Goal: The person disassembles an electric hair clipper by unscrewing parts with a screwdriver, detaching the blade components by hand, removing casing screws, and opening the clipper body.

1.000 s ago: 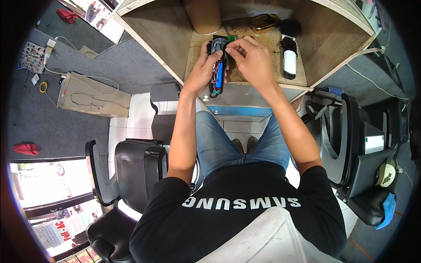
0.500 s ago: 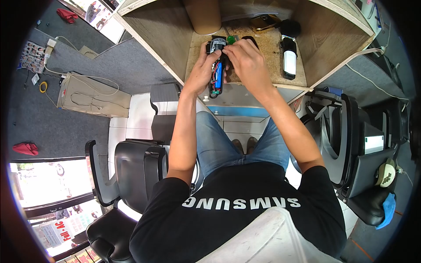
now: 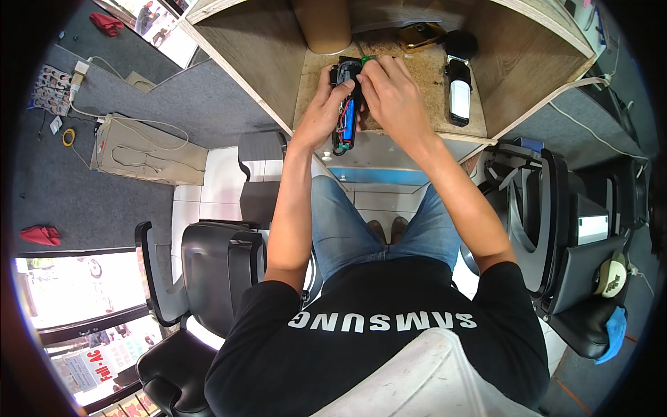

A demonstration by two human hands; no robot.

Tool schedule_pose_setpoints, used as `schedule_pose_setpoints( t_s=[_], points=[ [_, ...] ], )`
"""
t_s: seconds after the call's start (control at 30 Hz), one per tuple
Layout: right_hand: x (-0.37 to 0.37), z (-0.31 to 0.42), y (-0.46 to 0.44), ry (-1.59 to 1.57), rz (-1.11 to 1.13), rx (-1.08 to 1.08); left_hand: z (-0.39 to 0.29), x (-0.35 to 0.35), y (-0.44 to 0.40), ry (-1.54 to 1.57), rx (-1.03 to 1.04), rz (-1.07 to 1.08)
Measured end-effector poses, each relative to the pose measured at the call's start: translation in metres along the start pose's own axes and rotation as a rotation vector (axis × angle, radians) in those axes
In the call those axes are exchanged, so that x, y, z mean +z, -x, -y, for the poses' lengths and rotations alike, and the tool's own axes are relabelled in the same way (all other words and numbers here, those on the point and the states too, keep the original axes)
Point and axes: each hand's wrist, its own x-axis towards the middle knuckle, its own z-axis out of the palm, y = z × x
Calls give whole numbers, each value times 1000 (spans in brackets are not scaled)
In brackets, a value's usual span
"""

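Observation:
An opened hair clipper [image 3: 345, 104] is in my left hand [image 3: 318, 119], its casing off so that a blue battery cell [image 3: 349, 121] and thin wires show. My left thumb presses on its upper part while the fingers wrap the far side. Against the clipper's right edge, near the head, my right hand [image 3: 394, 97] has its fingers bent and closed together. Whatever those fingertips pinch is hidden. A small green piece [image 3: 366, 60], perhaps a tool handle, shows just beyond them. Farther right, a black and white clipper [image 3: 458, 92] lies on the wooden shelf [image 3: 431, 111].
A brown cylinder [image 3: 324, 26] stands at the shelf's back left. A gold-coloured object [image 3: 419, 36] and a dark round brush-like thing [image 3: 460, 44] lie at the back. Wooden side panels [image 3: 531, 66] enclose the shelf. Black chairs [image 3: 222, 260] flank me.
My right hand has shifted slightly up along the clipper, its fingers more bunched. A dark object behind that hand is now covered. The clipper has turned and moved slightly in my left hand.

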Motion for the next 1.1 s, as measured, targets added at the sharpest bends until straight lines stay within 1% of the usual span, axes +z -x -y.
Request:
schedule_pose_setpoints(
  t_s=[0.1,0.2,0.3,0.4,0.5,0.63,0.73,0.8,0.9,1.03,1.1],
  points=[
    [-4,0,-3,21,92,-3,1,-3,-1,8,-10,14],
    [-2,-1,-3,21,84,17,-1,-2,-1,-14,-20,36],
    [-2,-5,-3,-65,113,99,-3,-2,1,14,-23,40],
    [-3,-10,-6,-322,209,373,-3,-4,1,70,-39,44],
    [6,-19,-2,-490,276,565,-3,-3,1,95,-23,42],
    [10,-21,0,-678,263,651,-3,-7,1,144,-29,68],
    [10,-18,-1,-826,225,737,-5,-4,2,11,20,41],
    [9,-17,-1,-944,194,788,-6,-4,2,52,18,44],
    [-2,-20,-4,-1199,298,923,-5,-6,1,77,8,53],
    [3,-29,0,-1203,301,949,-3,-5,-2,89,40,77],
    [6,-32,1,-1195,309,954,-4,-2,-2,80,45,47]
  ],
)
